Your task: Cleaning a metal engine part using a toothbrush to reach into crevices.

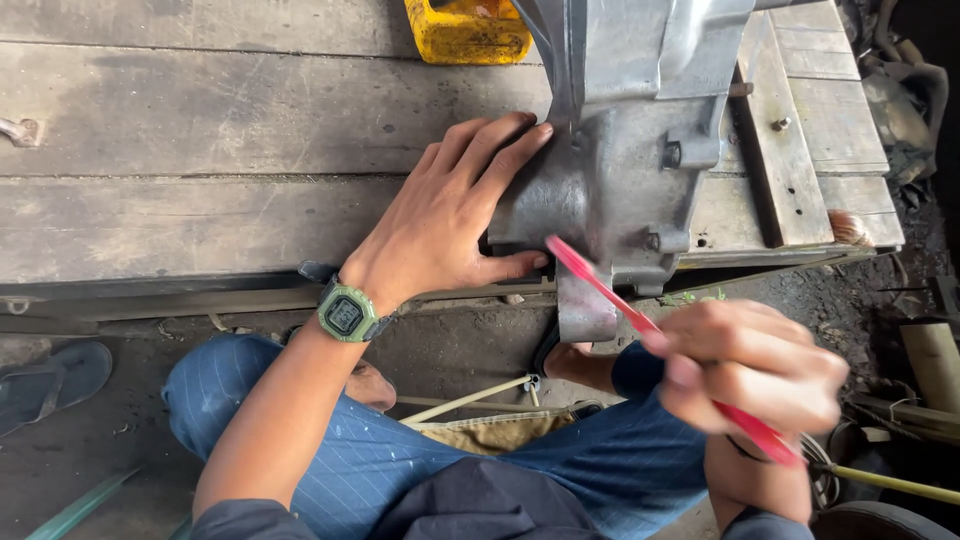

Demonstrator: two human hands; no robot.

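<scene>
free: bare planks (200, 110) left of metal casing (620, 170) | blocked: yellow container (465, 30) behind, wooden block (780, 150) right

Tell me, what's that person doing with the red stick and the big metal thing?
A person sits at the edge of a wooden platform. Their left hand presses flat against a grey metal casing that rests on the planks. Their right hand grips a thin red tool, maybe a brush handle, with its tip against the lower side of the casing. The right hand looks blurred. A green watch is on the left wrist, and a yellow container stands behind the casing.
</scene>
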